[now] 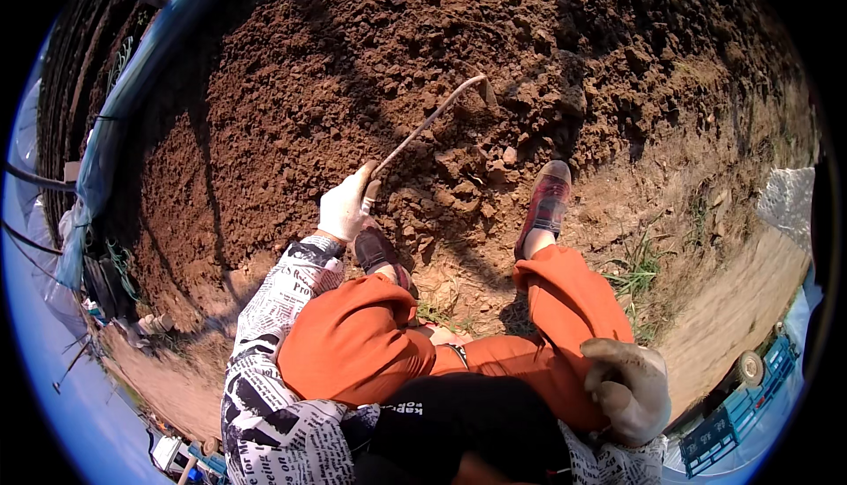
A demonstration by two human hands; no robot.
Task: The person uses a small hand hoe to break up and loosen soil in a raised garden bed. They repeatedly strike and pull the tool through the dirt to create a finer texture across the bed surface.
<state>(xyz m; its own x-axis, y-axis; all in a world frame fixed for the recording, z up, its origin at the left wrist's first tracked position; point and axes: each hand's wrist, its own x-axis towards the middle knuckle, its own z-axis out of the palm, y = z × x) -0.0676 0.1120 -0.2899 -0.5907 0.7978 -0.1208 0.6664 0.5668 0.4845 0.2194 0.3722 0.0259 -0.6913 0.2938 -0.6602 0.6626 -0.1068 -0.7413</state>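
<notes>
My left hand [345, 205], in a white work glove with soiled fingers, grips the near end of a long wooden handle [430, 119]. The handle runs up and to the right to a hoe blade [488, 93], which rests against loose reddish-brown soil [370, 81]. My right hand [628, 389], also in a dirty white glove, hangs beside my right thigh. Its fingers are loosely curled and apart, and nothing shows in it. My left shoe [380, 250] is near the gripping hand; my right shoe [549, 197] stands at the edge of the broken clods.
A rolled blue plastic sheet [122, 111] borders the soil on the left, beside dark stacked boards [73, 88]. Grass tufts [638, 266] grow by my right leg. A dirt track [728, 299] runs behind, with a blue wheeled vehicle [748, 395] at lower right. A stone [509, 155] lies among the clods.
</notes>
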